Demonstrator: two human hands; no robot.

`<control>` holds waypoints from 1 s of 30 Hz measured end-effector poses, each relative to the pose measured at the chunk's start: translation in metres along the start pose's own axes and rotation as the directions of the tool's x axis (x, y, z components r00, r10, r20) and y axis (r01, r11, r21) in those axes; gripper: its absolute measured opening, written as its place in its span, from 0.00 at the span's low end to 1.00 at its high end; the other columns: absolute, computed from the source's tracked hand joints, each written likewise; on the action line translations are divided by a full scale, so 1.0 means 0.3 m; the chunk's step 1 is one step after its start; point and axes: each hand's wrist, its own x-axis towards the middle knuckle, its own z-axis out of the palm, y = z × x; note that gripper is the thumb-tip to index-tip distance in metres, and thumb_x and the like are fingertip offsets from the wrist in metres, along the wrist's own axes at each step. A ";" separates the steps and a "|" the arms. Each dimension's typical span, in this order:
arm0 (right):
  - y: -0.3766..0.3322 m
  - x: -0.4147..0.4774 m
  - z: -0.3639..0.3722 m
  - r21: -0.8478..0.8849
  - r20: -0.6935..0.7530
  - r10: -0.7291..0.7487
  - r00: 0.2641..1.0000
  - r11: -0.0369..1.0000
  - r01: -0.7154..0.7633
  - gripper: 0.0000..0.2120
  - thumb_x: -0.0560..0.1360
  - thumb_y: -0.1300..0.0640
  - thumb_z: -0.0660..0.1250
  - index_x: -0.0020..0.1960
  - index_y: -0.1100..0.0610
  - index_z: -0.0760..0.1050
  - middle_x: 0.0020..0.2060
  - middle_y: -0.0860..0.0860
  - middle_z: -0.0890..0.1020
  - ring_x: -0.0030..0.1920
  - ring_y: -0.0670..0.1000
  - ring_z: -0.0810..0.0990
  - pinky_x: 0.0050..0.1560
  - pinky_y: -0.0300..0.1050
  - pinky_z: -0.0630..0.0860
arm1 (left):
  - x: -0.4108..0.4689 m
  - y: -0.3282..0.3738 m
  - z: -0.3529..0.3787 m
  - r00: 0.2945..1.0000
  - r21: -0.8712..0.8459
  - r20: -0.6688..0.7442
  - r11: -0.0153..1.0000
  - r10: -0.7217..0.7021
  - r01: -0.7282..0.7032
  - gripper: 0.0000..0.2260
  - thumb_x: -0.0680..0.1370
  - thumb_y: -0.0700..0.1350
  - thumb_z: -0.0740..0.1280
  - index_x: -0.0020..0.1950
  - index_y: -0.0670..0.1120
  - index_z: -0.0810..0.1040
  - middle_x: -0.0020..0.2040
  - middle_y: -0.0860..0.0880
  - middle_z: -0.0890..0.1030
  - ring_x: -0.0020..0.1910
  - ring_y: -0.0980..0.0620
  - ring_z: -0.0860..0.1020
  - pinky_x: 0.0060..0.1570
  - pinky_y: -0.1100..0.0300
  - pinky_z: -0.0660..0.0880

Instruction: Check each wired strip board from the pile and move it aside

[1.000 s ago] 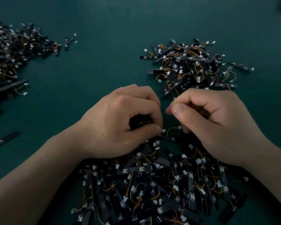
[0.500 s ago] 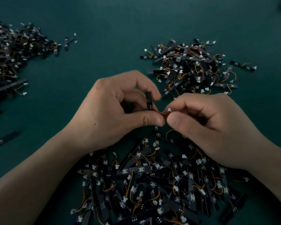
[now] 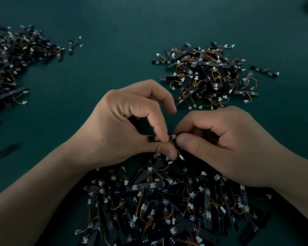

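A big pile of black strip boards [image 3: 167, 206] with orange wires and white plugs lies close to me, under my wrists. Above its far edge my left hand [image 3: 128, 125] pinches one black strip board [image 3: 152, 138] between thumb and index finger; the board lies roughly level. My right hand [image 3: 226, 144] pinches the same board's right end, where a white plug shows by its thumb. An orange wire with a white plug [image 3: 180, 157] hangs down from the held board. Most of the board is hidden by my fingers.
A second heap of strip boards [image 3: 208, 77] lies beyond my right hand. A third, darker heap [image 3: 12, 57] fills the left edge, with loose boards [image 3: 4, 151] near it. All rest on a dark green mat [image 3: 105, 71].
Both hands lifted one board off the near pile. It stood upright in the left fingers half a second ago; now it lies level and both hands pinch it.
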 end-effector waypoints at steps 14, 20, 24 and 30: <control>-0.001 0.002 0.009 0.175 -0.198 0.024 0.980 0.984 0.012 0.10 0.79 0.53 0.70 0.39 0.50 0.78 0.27 0.48 0.78 0.26 0.49 0.74 0.26 0.30 0.66 | 0.004 0.023 0.008 0.976 0.121 -0.055 0.969 -0.211 0.217 0.12 0.81 0.51 0.71 0.39 0.48 0.80 0.32 0.53 0.77 0.29 0.50 0.75 0.30 0.66 0.68; -0.001 -0.001 0.010 0.161 -0.222 0.014 0.975 0.987 0.022 0.10 0.79 0.55 0.70 0.38 0.52 0.78 0.27 0.49 0.77 0.25 0.47 0.73 0.26 0.27 0.64 | 0.002 0.022 0.009 0.983 0.143 -0.049 0.973 -0.175 0.181 0.13 0.81 0.47 0.71 0.37 0.48 0.77 0.30 0.53 0.75 0.28 0.50 0.73 0.30 0.66 0.66; -0.002 -0.001 0.011 0.192 -0.202 0.008 0.979 0.981 0.031 0.14 0.79 0.51 0.68 0.36 0.52 0.75 0.26 0.50 0.75 0.24 0.48 0.71 0.26 0.30 0.64 | 0.000 0.025 0.011 0.988 0.160 -0.080 0.976 -0.136 0.147 0.12 0.80 0.50 0.68 0.40 0.47 0.80 0.32 0.52 0.77 0.32 0.49 0.76 0.31 0.63 0.69; 0.017 0.004 0.003 0.385 -0.273 0.005 0.962 0.917 0.105 0.18 0.80 0.55 0.61 0.32 0.52 0.66 0.25 0.49 0.67 0.26 0.47 0.64 0.28 0.41 0.62 | -0.006 0.017 -0.003 0.983 0.168 0.062 0.972 -0.175 0.163 0.16 0.76 0.38 0.68 0.60 0.50 0.85 0.48 0.55 0.82 0.49 0.47 0.81 0.47 0.50 0.75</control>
